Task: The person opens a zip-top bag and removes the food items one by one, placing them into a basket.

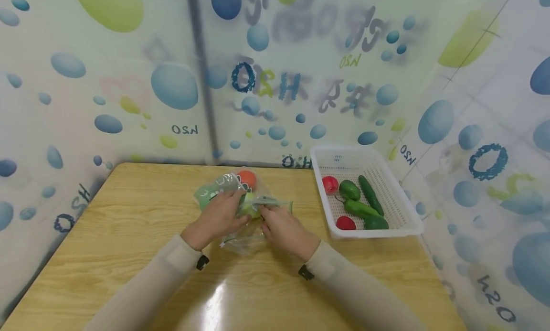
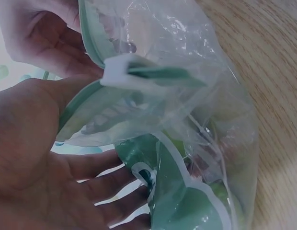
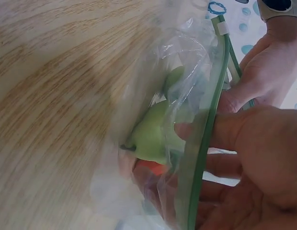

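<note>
A clear zip bag (image 1: 240,197) with green trim lies mid-table, and both hands hold it. Inside are an orange-red tomato (image 1: 247,179) and a light green fruit (image 3: 152,134). My left hand (image 1: 229,208) grips the bag's left side, thumb against the green zip strip (image 2: 158,73) beside its white slider (image 2: 119,72). My right hand (image 1: 267,217) pinches the zip edge (image 3: 206,129) from the right, thumb on top. The bag's lower part is hidden under both hands in the head view.
A white slotted basket (image 1: 388,176) stands at the table's right edge with two red tomatoes (image 1: 330,184), green peppers (image 1: 350,190) and a cucumber (image 1: 370,193). Patterned walls close in behind and to the right. Bare wooden tabletop (image 1: 129,226) shows left and front.
</note>
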`<action>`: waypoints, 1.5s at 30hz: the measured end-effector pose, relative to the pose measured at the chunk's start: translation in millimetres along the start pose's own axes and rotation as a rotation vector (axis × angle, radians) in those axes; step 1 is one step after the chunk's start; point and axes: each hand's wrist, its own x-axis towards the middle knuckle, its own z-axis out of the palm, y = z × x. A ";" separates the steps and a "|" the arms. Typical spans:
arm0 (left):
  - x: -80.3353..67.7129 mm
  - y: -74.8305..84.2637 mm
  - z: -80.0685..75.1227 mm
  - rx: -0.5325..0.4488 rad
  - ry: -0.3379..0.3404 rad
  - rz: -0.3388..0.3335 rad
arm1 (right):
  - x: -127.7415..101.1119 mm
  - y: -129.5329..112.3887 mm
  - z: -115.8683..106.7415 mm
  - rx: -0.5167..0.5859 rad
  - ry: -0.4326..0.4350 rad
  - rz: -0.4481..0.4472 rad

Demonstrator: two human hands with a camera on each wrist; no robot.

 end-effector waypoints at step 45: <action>-4.7 -19.7 6.1 -0.079 0.146 0.150 | 14.1 -5.5 14.2 0.145 0.016 0.107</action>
